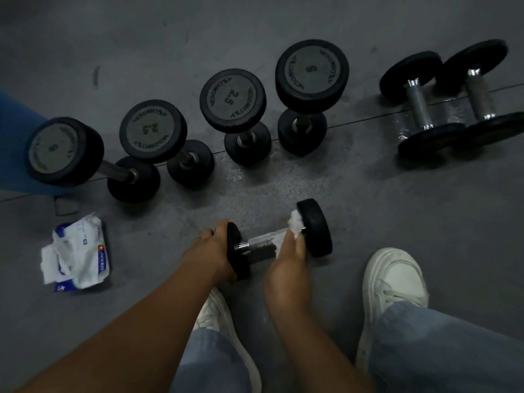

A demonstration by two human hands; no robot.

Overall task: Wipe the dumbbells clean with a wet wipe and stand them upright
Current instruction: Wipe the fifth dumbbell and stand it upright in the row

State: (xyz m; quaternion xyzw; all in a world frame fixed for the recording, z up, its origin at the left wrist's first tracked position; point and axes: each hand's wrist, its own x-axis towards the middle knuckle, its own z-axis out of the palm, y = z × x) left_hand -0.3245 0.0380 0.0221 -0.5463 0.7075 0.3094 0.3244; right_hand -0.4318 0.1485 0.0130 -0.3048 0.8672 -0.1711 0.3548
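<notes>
A small black dumbbell (314,228) lies on its side on the grey floor in front of me. My left hand (209,253) grips its left end plate. My right hand (289,265) holds a white wet wipe (295,224) around the metal handle, against the right plate. Behind it, several black dumbbells stand upright in a row (232,97). Two more dumbbells (453,100) lie on their sides at the far right.
An opened pack of wet wipes (76,253) with crumpled white wipes lies on the floor at the left. My white shoes (394,282) and jeans fill the lower frame. A blue object (14,117) sits at the left edge. Wet patches mark the floor.
</notes>
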